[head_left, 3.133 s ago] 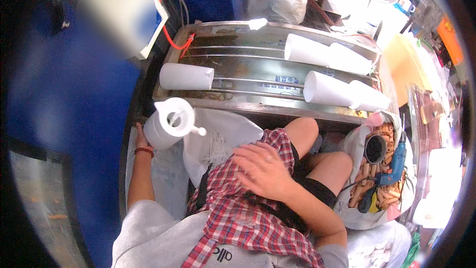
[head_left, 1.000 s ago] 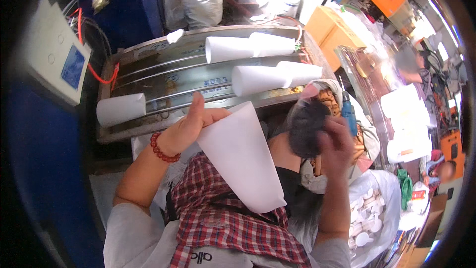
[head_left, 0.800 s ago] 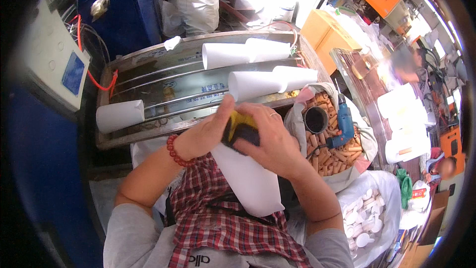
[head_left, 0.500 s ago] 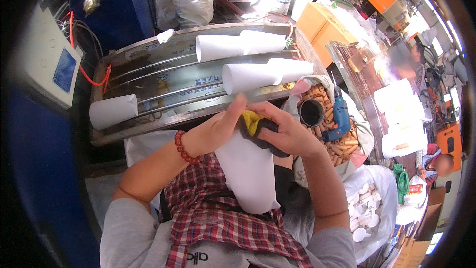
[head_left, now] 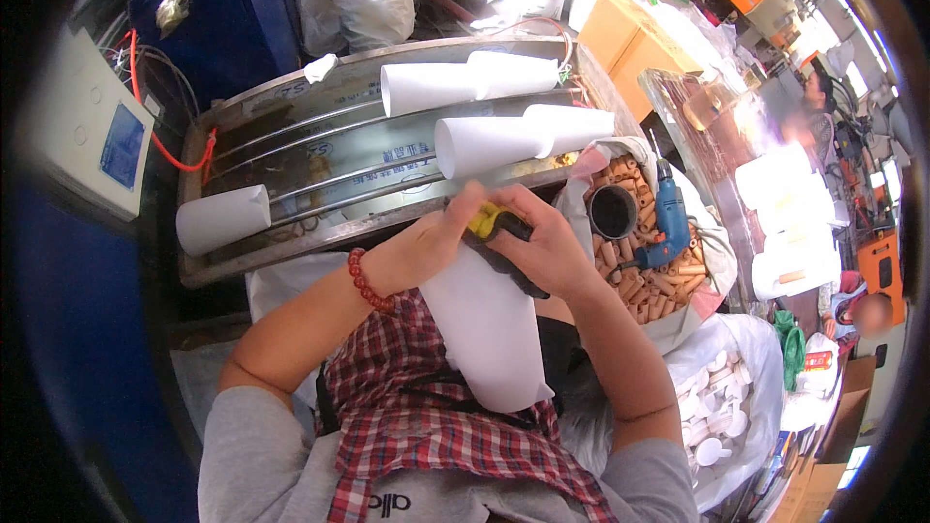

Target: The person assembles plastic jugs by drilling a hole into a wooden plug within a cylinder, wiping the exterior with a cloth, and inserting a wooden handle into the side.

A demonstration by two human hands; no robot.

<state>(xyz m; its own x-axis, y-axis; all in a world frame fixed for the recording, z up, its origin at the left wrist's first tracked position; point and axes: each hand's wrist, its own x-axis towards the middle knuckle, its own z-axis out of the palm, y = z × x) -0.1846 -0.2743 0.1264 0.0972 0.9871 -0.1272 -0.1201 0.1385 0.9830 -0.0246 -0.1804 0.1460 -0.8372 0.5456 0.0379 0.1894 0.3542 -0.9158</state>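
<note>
Head view: the left hand [head_left: 418,254] is partly curled at the far end of a white tapered vessel [head_left: 492,339], steadying it with the thumb raised; its other fingers are mostly hidden. The right hand [head_left: 544,244] is closed round a yellow-and-dark pad [head_left: 486,221], pressed close to that same end. The vessel slants toward the body, its near end over a checked apron [head_left: 407,426].

Beyond the hands lies a long trough [head_left: 334,250] crossed by metal rods [head_left: 341,185]. One white cup [head_left: 223,220] sits on the rods at left; white vessels [head_left: 484,147] lie end to end in two rows at right.

To the right, a sack [head_left: 715,266] holds brown tubes [head_left: 662,300], a dark cup [head_left: 612,212] and a blue drill [head_left: 669,218]. Nearer, a clear bag [head_left: 765,344] holds white pieces [head_left: 714,450]. At far left stands a pale control box [head_left: 82,140].
</note>
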